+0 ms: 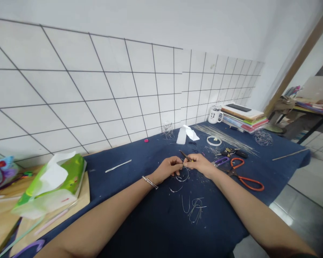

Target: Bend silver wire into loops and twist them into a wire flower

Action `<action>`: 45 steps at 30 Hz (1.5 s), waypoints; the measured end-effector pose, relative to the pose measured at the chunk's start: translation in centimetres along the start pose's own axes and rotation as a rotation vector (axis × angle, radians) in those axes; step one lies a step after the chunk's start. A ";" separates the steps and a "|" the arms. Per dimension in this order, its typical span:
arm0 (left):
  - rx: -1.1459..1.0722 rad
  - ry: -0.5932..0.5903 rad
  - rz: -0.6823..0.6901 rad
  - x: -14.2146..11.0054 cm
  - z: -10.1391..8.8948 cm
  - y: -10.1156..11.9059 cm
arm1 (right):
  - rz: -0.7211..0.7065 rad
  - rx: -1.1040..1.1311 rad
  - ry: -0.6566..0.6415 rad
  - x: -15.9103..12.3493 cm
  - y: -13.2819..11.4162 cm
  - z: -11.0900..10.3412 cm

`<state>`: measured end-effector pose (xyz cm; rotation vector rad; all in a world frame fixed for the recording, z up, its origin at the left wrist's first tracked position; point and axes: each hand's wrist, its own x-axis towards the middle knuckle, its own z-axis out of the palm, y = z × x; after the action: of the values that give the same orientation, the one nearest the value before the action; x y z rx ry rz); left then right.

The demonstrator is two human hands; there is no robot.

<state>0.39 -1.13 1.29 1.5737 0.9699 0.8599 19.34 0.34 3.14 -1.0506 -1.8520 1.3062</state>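
My left hand (169, 167) pinches a thin silvery wire loop (187, 175) over the dark blue cloth. My right hand (200, 164) is closed close beside it, with its fingertips also at the wire. From the right hand a slim dark pointed tool (183, 154) juts up and to the left; most of it is hidden in the fingers, so its exact kind is unclear. Just below the hands a short curved wire piece (176, 190) lies on the cloth. Nearer to me is a small tangle of bent wires (196, 210).
Right of my hands lie orange-handled scissors (249, 182), purple-handled scissors (221, 162), black pliers (233, 152) and a white coil (214, 141). Behind them are long straight wires (226, 138), a white mug (214, 116) and stacked books (243, 118). A green tissue pack (72, 175) sits left.
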 end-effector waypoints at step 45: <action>0.005 0.045 -0.018 0.1 -0.1 -0.5 | -0.305 -0.743 0.116 0.4 0.2 -2.3</action>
<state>0.28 -0.95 0.87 1.5533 1.0176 0.8840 21.17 1.73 3.64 -1.0955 -2.3486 0.3588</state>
